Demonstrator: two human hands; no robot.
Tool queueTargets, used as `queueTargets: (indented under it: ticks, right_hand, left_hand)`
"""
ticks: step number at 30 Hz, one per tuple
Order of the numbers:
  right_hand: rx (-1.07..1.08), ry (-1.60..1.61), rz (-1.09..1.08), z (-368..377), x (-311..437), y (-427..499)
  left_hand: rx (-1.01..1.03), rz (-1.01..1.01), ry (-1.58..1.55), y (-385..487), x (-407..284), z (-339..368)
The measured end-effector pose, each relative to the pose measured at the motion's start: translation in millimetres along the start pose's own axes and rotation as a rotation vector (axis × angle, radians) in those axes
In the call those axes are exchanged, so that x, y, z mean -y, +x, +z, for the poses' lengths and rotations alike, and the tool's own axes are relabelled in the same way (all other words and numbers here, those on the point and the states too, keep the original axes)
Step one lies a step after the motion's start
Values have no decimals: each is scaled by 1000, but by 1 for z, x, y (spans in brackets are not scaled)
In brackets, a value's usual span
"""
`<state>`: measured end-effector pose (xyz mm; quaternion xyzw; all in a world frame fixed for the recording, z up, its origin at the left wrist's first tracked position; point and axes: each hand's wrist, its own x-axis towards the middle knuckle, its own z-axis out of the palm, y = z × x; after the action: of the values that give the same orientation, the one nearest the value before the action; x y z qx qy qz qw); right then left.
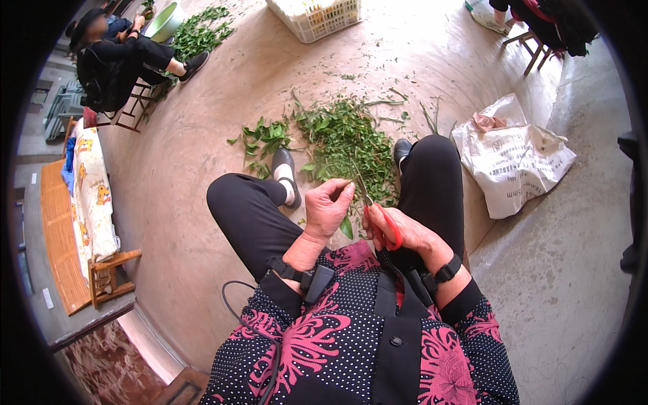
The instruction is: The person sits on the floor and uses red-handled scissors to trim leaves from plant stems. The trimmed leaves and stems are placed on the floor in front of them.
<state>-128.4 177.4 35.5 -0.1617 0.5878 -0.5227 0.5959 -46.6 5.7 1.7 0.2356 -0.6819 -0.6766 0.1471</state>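
Observation:
My right hand (400, 227) holds red-handled scissors (386, 228), whose metal blades point up and away from me over the leaves. Just left of the blades is my left hand (329, 206), with thumb and forefinger pinched together; a thin stem seems to be between them, too small to tell surely. A green leaf (346, 228) hangs between the two hands. Beyond them, on the floor between my feet, lies a heap of cut green leaves and stems (349, 136). A smaller cluster of leafy sprigs (268, 135) lies by my left shoe.
A white woven sack (511, 157) lies right of my knee. A white plastic crate (324, 23) stands at the top. Upper left, a seated person (114, 55) is near a green basin (165, 23) and more leaves (200, 33). Another person sits upper right; a bamboo bed (61, 228) stands left.

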Motion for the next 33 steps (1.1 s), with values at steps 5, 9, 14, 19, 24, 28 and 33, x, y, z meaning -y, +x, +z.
queueTargets:
  ticks: [5, 9, 14, 19, 24, 28, 33]
  right_hand:
    - [7, 64, 16, -2, -3, 0]
    - [-60, 81, 1, -1, -3, -1]
    - [-93, -5, 6, 0, 0, 1]
    - [-99, -373, -97, 2, 4, 7]
    - [-138, -469, -50, 4, 3, 7]
    - [-160, -505, -32, 3, 2, 9]
    - [-177, -544, -27, 4, -1, 10]
  left_hand:
    - [35, -68, -28, 1, 1, -1]
    - [79, -145, -176, 4, 3, -3]
    - [91, -272, -386, 9, 6, -13]
    - [71, -339, -531, 12, 10, -16]
    - [155, -302, -336, 7, 5, -11]
    - [209, -253, -232, 4, 3, -4]
    - [283, -264, -232, 5, 5, -6]
